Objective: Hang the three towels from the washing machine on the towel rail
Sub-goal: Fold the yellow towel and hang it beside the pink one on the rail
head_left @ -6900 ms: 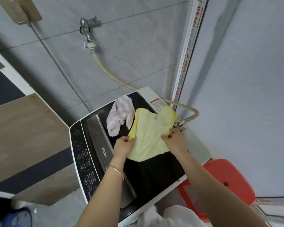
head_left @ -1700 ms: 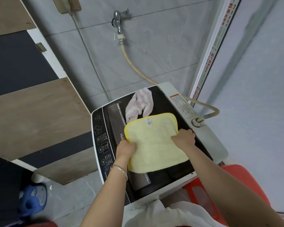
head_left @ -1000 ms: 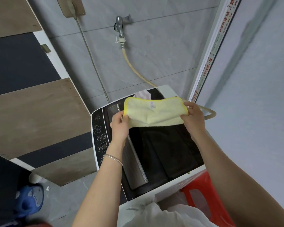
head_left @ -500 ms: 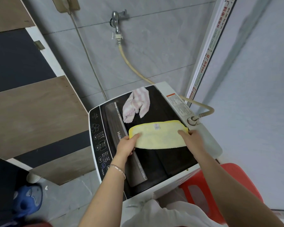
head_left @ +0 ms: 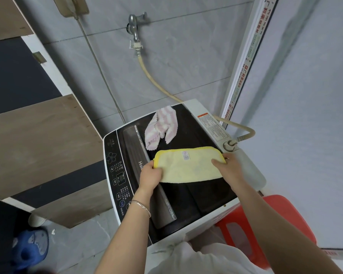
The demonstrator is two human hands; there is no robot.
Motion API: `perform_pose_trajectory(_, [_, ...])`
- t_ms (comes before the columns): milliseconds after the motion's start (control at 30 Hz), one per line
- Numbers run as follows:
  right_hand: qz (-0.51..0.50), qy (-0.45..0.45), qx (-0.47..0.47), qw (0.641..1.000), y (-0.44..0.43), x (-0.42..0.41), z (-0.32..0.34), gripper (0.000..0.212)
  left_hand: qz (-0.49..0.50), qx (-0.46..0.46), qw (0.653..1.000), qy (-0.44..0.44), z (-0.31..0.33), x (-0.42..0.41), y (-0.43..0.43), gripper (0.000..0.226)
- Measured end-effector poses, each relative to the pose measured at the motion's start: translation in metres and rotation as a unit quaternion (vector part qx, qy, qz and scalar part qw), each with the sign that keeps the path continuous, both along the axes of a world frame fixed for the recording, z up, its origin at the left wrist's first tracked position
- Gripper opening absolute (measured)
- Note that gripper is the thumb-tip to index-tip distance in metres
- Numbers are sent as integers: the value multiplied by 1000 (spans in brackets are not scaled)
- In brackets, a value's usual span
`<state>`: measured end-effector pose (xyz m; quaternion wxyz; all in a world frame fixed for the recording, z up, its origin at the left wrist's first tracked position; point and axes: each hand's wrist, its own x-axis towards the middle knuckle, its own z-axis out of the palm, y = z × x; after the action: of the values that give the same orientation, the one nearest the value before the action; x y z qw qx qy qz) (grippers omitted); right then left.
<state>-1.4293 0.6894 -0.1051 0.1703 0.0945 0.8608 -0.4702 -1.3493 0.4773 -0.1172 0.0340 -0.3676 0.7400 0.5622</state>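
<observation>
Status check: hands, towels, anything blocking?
Left hand and right hand grip folded yellow towel on washing machine lid. Pink striped towel lies behind. Nothing blocking.

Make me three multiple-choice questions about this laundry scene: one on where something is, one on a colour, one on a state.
1. Where does the pink striped towel lie?
A. on the washing machine lid
B. on the red stool
C. on the floor

2. What colour is the trim of the folded towel?
A. blue
B. yellow
C. green

3. How is the folded towel held?
A. left hand only
B. untouched
C. by both the left hand and the right hand

Answers: 1 A, it rests on the dark lid; 2 B, a bright yellow border; 3 C, a hand at each end.
</observation>
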Motion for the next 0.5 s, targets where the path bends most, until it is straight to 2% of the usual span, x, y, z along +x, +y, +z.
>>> perform_pose_trajectory(67, [16,-4,-15,1000,2,1,1,41,1,27,999,38,3,-3,2,28])
perform_pose_trajectory(200, [41,-49,-38,997,7,2,1,37,2,52,998,47,6,-6,6,7])
perform_pose_trajectory(267, [34,-54,-36,997,7,-2,1,38,-14,49,998,38,4,-7,7,18])
perform_pose_trajectory(400, [25,-76,-41,996,6,-9,-1,48,-13,7,999,37,-1,-9,6,14])
perform_pose_trajectory(500, [22,-94,-69,993,8,-8,-1,43,22,35,999,31,1,-10,3,21])
